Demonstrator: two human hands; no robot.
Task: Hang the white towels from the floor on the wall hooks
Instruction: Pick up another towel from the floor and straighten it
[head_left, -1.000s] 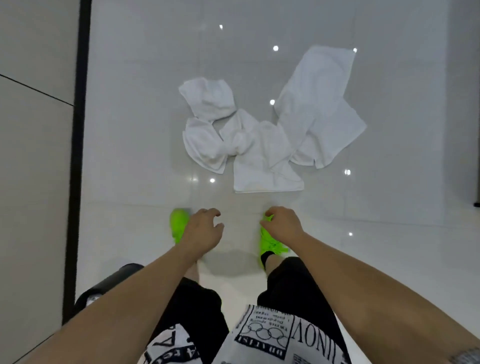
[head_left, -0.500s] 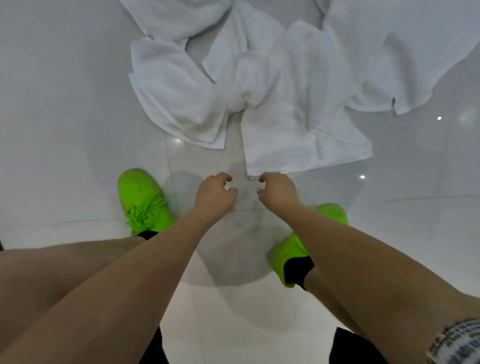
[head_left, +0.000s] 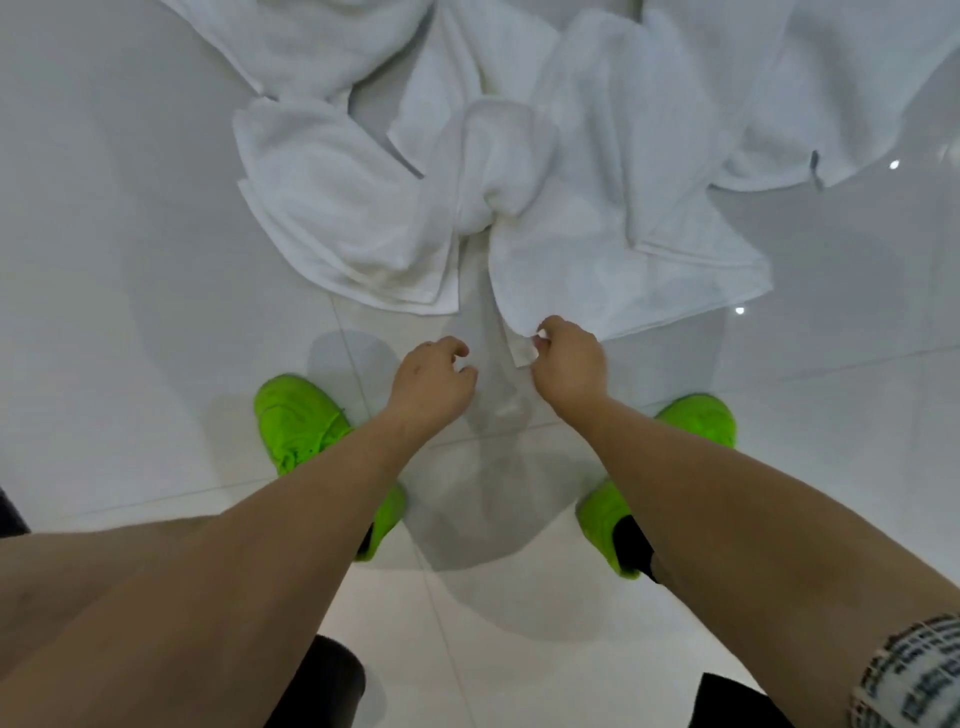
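Right, the nearest white towel (head_left: 613, 260) lies rumpled on the glossy tiled floor (head_left: 130, 312), and its near corner is lifted just a touch: the right hand (head_left: 569, 364) has it pinched, fingers curled round that corner at the towel's lower left edge. Beside it, the left hand (head_left: 431, 379) hovers over bare tile, fingers loosely curled, holding nothing, just short of the corner and not touching the cloth.

Spreading out from there, a second towel (head_left: 343, 218) sits folded over itself to the left, its edge meeting the first at a bunched knot of fabric in the middle. More towels (head_left: 831, 88) fan across the top of the view and to the right, one with a small grey tag at its hem, all flat on the floor.

Down below, two bright green shoes (head_left: 296, 421) are planted wide apart either side of the hands, black socks showing. Both forearms reach forward and down, and a black-and-white patterned sleeve edge (head_left: 914, 675) shows at the right arm's near end. Spots of light glint off the tile.
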